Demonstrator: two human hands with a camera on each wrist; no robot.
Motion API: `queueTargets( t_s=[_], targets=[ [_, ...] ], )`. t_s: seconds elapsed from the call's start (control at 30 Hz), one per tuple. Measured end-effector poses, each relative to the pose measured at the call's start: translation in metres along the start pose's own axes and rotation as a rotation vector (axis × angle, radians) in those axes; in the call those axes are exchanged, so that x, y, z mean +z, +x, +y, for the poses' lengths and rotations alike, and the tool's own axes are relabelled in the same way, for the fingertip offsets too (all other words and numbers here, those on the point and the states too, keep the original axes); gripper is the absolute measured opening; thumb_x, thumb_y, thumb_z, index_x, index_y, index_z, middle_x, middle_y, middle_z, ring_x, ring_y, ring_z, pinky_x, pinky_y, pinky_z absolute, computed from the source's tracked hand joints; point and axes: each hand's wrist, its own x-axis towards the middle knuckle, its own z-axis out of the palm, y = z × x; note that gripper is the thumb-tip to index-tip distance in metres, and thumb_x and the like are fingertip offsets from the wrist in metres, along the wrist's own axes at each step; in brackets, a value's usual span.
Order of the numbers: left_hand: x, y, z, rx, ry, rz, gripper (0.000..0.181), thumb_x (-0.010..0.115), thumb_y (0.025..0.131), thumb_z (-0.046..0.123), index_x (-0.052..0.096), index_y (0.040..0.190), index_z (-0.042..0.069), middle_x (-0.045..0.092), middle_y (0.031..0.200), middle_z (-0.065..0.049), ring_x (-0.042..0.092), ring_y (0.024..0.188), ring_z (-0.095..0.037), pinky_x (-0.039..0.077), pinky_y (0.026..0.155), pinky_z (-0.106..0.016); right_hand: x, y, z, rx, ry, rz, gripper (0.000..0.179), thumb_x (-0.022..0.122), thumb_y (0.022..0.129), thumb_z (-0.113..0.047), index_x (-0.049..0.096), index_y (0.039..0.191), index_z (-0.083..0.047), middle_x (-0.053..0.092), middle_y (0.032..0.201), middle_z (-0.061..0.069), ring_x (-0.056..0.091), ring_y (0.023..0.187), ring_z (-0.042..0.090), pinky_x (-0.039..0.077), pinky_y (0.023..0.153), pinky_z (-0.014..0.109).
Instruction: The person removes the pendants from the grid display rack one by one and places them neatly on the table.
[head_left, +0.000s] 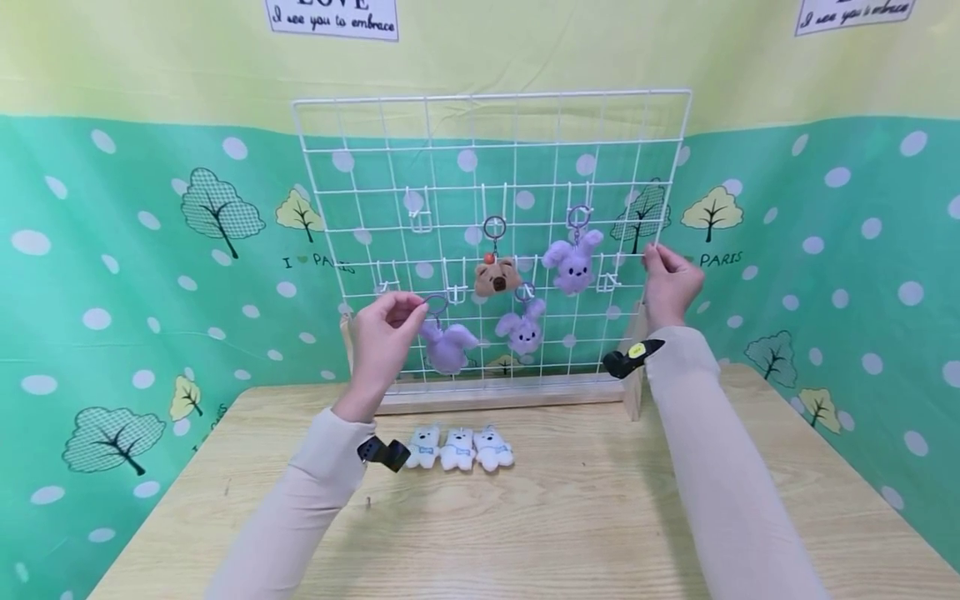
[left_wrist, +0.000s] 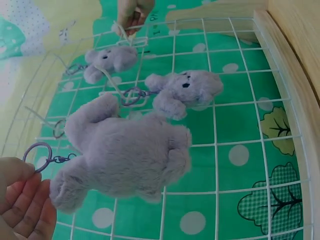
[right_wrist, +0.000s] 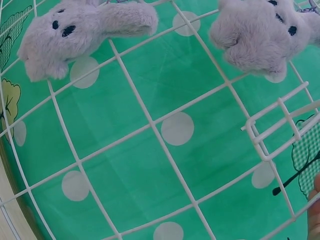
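My left hand (head_left: pixel 386 337) pinches the metal ring (left_wrist: pixel 37 156) of a purple plush keychain (head_left: pixel 447 346) between thumb and fingertips. The plush hangs in front of the white wire grid (head_left: pixel 491 97), its back toward me. My right hand (head_left: pixel 672 283) grips the grid's right edge wire with thumb and fingers. On hooks hang two more purple bunny-like plush keychains, an upper one (head_left: pixel 576 265) and a lower one (head_left: pixel 522 329). Between them and the left hand hangs a brown bear-head keychain (head_left: pixel 497 277) with an orange bead.
Several white wire hooks without plush (head_left: pixel 422 220) sit on the grid. A wooden base (head_left: pixel 502 395) holds it on the wood-grain table (head_left: pixel 555 517). Three white plush bears (head_left: pixel 457 451) lie in a row before it. A green and yellow patterned cloth (head_left: pixel 112 275) hangs behind.
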Motion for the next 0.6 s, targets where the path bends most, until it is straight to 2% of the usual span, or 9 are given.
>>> queueTargets(
  t_s=[0.17,0.4,0.6],
  targets=[
    [-0.012,-0.010,-0.002,0.021,-0.046,-0.046,0.010,0.067,0.087,0.007,0.065,0.093,-0.001,0.068,0.088,-0.012,0.062,0.074,-0.012,0.053,0.067,-0.017,0.000,0.001,-0.001,0.001,0.022,0.006,0.034,0.070,0.084,-0.030,0.069,0.111,-0.008,0.071,0.102,0.002,0.064,0.089,0.009,0.050,0.086,0.021],
    [-0.035,-0.030,-0.017,-0.027,-0.013,-0.103,0.012,0.066,0.088,0.008,0.064,0.096,-0.002,0.067,0.092,-0.013,0.061,0.079,-0.007,0.052,0.072,-0.014,-0.001,0.000,0.000,0.055,0.039,-0.019,0.034,0.070,0.084,-0.030,0.069,0.111,-0.010,0.069,0.105,0.002,0.062,0.093,0.009,0.049,0.089,0.022],
    [-0.055,-0.041,-0.028,-0.065,-0.003,-0.142,0.012,0.063,0.088,0.002,0.061,0.097,-0.006,0.065,0.094,-0.019,0.060,0.077,-0.006,0.051,0.069,-0.012,0.000,0.002,0.000,0.004,0.026,-0.008,0.034,0.070,0.085,-0.029,0.069,0.111,-0.008,0.071,0.103,0.002,0.064,0.090,0.009,0.050,0.087,0.021]
  ],
)
